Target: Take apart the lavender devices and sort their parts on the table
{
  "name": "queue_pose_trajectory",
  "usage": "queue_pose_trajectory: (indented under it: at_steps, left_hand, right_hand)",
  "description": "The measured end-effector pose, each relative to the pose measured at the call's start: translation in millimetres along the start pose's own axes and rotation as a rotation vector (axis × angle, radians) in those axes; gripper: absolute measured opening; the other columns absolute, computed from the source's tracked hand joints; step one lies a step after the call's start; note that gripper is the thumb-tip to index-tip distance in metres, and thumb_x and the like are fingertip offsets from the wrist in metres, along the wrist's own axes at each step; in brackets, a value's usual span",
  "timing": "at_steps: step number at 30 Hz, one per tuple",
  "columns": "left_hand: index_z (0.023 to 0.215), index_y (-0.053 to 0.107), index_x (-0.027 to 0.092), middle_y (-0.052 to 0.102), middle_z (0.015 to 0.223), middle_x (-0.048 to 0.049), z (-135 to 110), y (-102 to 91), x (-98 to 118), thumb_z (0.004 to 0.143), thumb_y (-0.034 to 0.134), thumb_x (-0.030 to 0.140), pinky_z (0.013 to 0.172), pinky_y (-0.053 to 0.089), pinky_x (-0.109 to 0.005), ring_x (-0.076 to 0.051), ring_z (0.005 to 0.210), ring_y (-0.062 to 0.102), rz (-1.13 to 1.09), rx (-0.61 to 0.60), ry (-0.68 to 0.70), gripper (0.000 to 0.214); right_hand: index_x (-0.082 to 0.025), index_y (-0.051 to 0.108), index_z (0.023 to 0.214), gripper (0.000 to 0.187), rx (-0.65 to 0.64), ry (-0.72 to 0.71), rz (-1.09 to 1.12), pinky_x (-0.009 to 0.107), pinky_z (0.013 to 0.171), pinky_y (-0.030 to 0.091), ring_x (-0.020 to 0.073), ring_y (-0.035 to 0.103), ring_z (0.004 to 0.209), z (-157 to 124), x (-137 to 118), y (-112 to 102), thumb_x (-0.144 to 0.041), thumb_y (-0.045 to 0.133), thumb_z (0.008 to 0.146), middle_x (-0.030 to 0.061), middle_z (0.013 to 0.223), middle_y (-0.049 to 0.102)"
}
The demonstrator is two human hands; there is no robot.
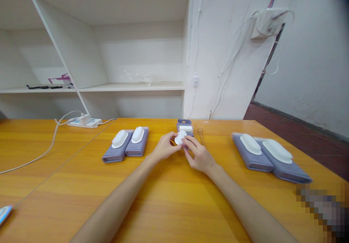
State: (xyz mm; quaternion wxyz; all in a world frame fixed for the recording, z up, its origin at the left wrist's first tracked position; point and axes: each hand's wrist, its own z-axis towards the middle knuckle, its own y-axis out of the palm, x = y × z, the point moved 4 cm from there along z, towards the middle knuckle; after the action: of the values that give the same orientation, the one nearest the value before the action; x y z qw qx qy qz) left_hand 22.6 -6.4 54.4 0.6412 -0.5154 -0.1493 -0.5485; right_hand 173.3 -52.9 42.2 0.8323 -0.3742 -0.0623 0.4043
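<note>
Between my two hands is a small white plastic piece, its exact kind unclear. My left hand pinches it from the left, thumb below and fingers above. The fingers of my right hand press on its right side. Just behind it on the table stands a grey-purple case with a white roll-like part inside; my hands and the white piece cover its near end. A thin coiled spring lies to the right of the case.
Two grey-purple cases with white oval tops lie at left, two more at right. A power strip with white cables sits at the back left. White shelves rise behind the wooden table. A pixelated patch covers the lower right.
</note>
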Motion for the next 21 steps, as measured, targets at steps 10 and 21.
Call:
queue_pose_trajectory:
  at_steps: [10, 21]
  left_hand:
    - [0.088, 0.063, 0.014, 0.071, 0.084, -0.0049, -6, -9.6, -13, 0.070, 0.071, 0.040, 0.067, 0.052, -0.025, -0.017, 0.075, 0.066, -0.109, 0.154, -0.035, 0.033]
    - [0.085, 0.062, 0.015, 0.069, 0.079, -0.0049, -5, -16.4, -42, 0.076, 0.061, 0.047, 0.063, 0.047, -0.026, -0.018, 0.070, 0.064, 0.379, 0.228, -0.145, 0.033]
  right_hand:
    - [-0.016, 0.041, 0.131, 0.047, -0.056, -0.020, 0.045, 0.037, 0.099, 0.046, 0.0224, 0.046, 0.123, 3, -9, -3, -0.017, 0.043, 0.085, 0.0129, 0.137, 0.043]
    - [-0.017, 0.055, 0.118, 0.035, 0.198, 0.179, -0.213, 0.038, 0.094, 0.045, 0.0223, 0.055, 0.106, -5, 29, -12, -0.016, 0.043, 0.085, 0.0106, 0.112, 0.061]
